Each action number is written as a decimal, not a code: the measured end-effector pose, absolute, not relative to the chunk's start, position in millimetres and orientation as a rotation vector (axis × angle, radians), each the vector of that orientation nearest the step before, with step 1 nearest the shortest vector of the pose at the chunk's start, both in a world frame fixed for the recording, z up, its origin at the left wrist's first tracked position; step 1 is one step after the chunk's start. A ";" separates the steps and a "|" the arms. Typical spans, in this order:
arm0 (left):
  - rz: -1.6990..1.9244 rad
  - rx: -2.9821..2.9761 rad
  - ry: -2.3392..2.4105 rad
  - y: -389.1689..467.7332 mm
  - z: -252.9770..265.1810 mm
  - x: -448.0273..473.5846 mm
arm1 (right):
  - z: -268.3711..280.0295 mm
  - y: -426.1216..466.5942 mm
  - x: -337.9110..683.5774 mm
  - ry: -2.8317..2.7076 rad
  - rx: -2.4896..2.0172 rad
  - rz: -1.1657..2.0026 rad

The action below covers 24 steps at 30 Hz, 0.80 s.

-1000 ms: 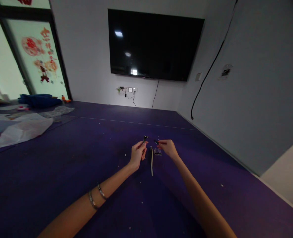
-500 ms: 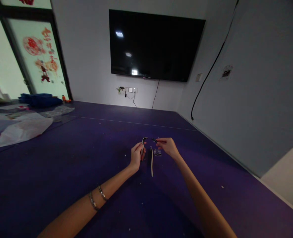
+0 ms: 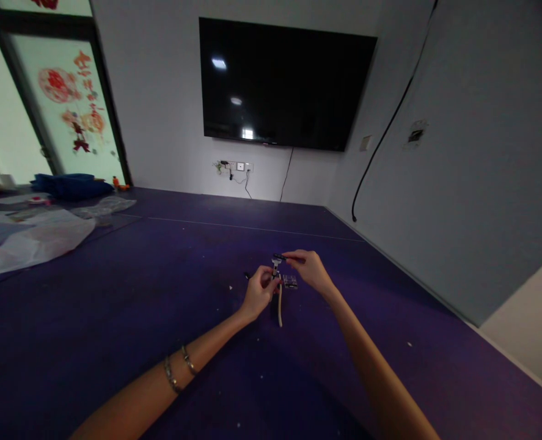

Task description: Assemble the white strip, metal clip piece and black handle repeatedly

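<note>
My left hand [image 3: 259, 293] is closed on a razor [image 3: 275, 267], its pale T-shaped head pointing up and away; the fingers hide much of the handle. A small dark tip [image 3: 247, 276] shows just left of that hand. Between the fingertips of my right hand [image 3: 310, 267] is a small dark strip, apparently a razor blade cartridge [image 3: 279, 256], held at the razor's head. Whether the two touch I cannot tell. Below the hands lie a small clear-and-dark pack [image 3: 290, 282] and a thin beige strip [image 3: 280, 310].
The purple surface [image 3: 161, 305] carries small white specks. White plastic sheeting [image 3: 46, 241] and a blue cloth bundle [image 3: 71, 186] lie at the left. Behind are a wall-mounted television [image 3: 284, 82] and a black cable [image 3: 385, 137] hanging on the right wall.
My left hand has turned and moved slightly right, bringing the razor's head up to the dark cartridge. My right hand has shifted slightly left and levelled the cartridge.
</note>
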<state>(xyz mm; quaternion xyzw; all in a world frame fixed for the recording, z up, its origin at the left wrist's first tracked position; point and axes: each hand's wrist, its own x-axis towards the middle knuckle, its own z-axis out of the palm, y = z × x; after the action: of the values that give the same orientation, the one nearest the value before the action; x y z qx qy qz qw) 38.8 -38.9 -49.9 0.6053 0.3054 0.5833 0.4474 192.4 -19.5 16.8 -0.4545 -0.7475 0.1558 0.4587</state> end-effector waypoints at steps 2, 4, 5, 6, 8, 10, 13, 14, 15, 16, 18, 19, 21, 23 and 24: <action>1.433 1.508 0.746 -38.7 -50.2 38.7 | 18.2 -21.3 190.8 -1.858 -1.107 0.366; 1.426 1.512 0.745 -38.8 -50.3 38.9 | 19.4 -22.9 189.3 -1.866 -1.101 0.360; 1.424 1.512 0.748 -38.7 -50.4 39.1 | 19.9 -23.7 188.5 -1.867 -1.096 0.360; 1.423 1.511 0.751 -38.6 -50.7 39.3 | 20.4 -24.5 187.8 -1.870 -1.088 0.361; 1.422 1.507 0.754 -38.0 -51.5 39.7 | 21.3 -25.8 186.7 -1.876 -1.071 0.361; 1.423 1.506 0.755 -37.0 -52.5 39.9 | 21.8 -26.6 185.9 -1.886 -1.060 0.352; 1.428 1.525 0.762 -35.4 -54.2 39.7 | 22.1 -26.8 185.6 -1.903 -1.047 0.345; 1.430 1.531 0.766 -35.0 -54.6 39.6 | 22.1 -26.8 185.7 -1.906 -1.045 0.347; 1.432 1.533 0.769 -34.7 -54.9 39.5 | 22.1 -26.8 185.7 -1.909 -1.042 0.349; 1.432 1.532 0.770 -34.4 -55.1 39.5 | 22.2 -26.8 185.7 -1.910 -1.042 0.350; 1.430 1.523 0.768 -34.3 -55.3 39.7 | 22.3 -27.0 185.8 -1.913 -1.041 0.348; 1.429 1.519 0.764 -34.2 -55.4 39.8 | 22.3 -27.2 185.8 -1.915 -1.041 0.347; 1.427 1.513 0.755 -34.1 -55.4 40.0 | 22.1 -27.2 185.8 -1.919 -1.042 0.346; 1.429 1.512 0.747 -33.9 -55.3 40.0 | 21.7 -27.2 185.9 -1.921 -1.042 0.349; 1.433 1.513 0.742 -33.9 -55.1 39.9 | 21.6 -27.2 185.9 -1.921 -1.042 0.352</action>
<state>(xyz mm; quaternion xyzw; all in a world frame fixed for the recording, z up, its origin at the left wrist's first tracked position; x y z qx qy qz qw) 39.9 -33.9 -55.1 0.6114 0.2998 0.5791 0.4483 185.9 -27.2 21.6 -0.4209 -0.7761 0.1423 0.4474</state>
